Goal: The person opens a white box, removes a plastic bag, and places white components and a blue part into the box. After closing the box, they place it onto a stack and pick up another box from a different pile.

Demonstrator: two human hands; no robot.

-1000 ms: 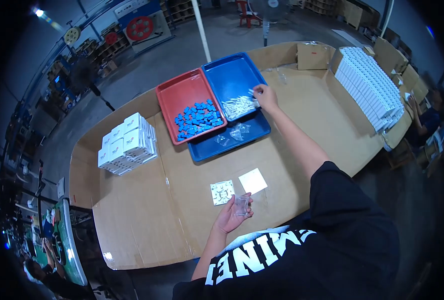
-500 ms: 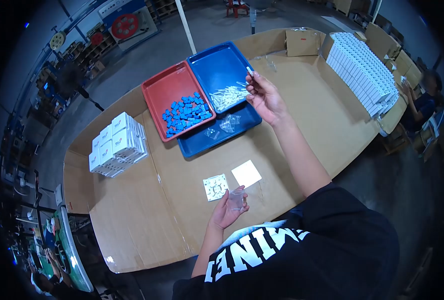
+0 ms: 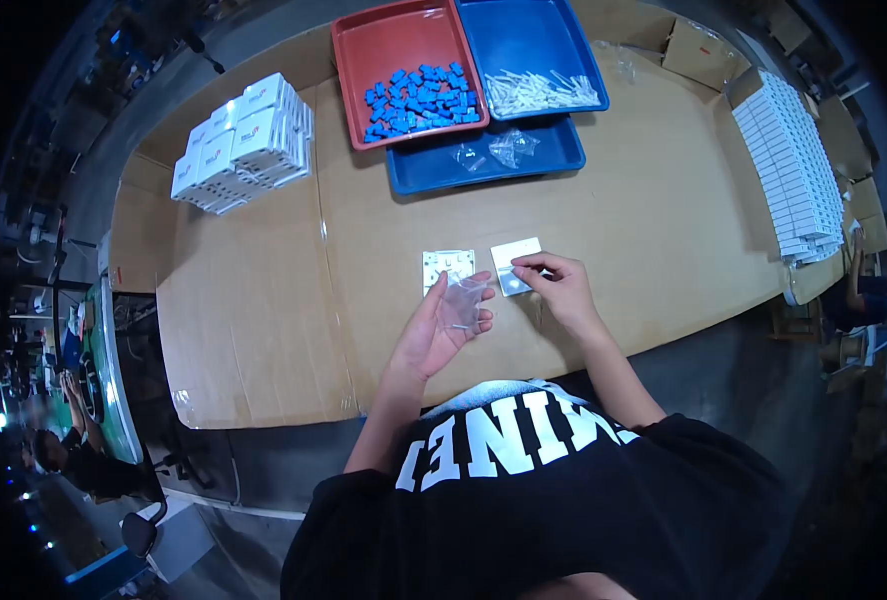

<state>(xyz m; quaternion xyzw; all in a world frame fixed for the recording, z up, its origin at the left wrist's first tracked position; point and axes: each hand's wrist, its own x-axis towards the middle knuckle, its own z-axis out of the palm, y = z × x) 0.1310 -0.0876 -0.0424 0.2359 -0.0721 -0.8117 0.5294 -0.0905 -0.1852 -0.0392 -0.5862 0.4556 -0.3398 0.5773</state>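
My left hand (image 3: 434,333) lies palm up over the cardboard-covered table (image 3: 264,300), holding a small clear plastic bag (image 3: 464,300) between thumb and fingers. My right hand (image 3: 556,285) sits just to its right with fingertips pinched together, apparently on a small white part that is too small to make out. Under and beside the hands lie a white patterned plate (image 3: 448,266) and a plain white square card (image 3: 517,262).
At the far edge stand a red tray (image 3: 364,40) of blue parts (image 3: 419,98), a blue tray (image 3: 524,30) of white pins (image 3: 542,90), and a lower blue tray (image 3: 414,175) with clear bags. White boxes (image 3: 244,140) are stacked left, more (image 3: 789,160) right. Another person (image 3: 869,295) sits far right.
My right hand came back from the blue tray of white pins to beside my left hand near the table's front. The view tilted down toward the hands.
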